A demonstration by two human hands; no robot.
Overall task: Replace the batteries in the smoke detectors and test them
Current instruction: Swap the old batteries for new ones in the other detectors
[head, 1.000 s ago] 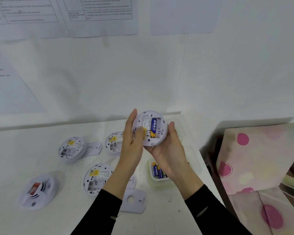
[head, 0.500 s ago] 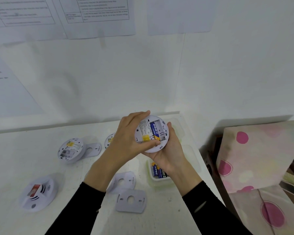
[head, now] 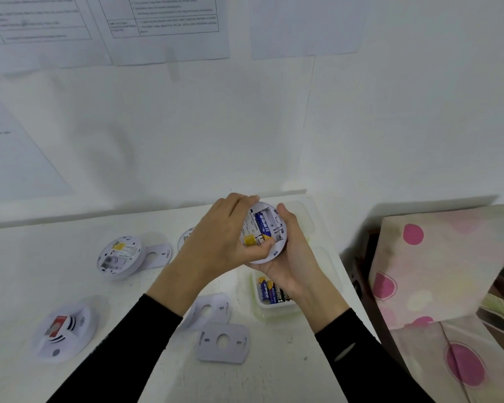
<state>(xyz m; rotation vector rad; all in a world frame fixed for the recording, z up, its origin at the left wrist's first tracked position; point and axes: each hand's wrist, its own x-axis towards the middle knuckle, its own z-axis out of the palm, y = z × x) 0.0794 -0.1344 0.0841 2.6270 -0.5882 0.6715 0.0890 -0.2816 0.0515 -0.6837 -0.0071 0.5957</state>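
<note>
Head view: right hand (head: 285, 257) cradles the smoke detector (head: 266, 232) above the worktop (head: 70, 379); left hand (head: 216, 245) fingertips pinch the battery (head: 262, 226), whose long axis lies along its bay.

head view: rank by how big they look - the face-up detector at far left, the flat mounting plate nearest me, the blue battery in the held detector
1. Face-up detector, largest.
2. Flat mounting plate, somewhat smaller. Both lie near the camera on the table.
3. Blue battery, clearly smallest, seated in the held detector.
</note>
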